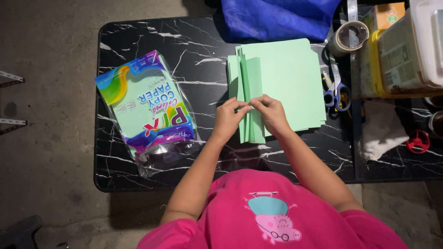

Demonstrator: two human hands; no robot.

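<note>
Both hands, left hand (227,119) and right hand (272,113), have fingers pinched on a pleated green paper sheet (251,92) atop the paper stack (295,87). Uneven pressure could likely skew the pleat or shift the loose stack.

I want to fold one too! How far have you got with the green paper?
Done so far: several narrow pleats already stand along the left edge of the top green sheet. In hand: the left hand and right hand pinch the newest fold together. Left: most of that sheet is flat, with a green stack under it and more in the opened paper pack.
</note>
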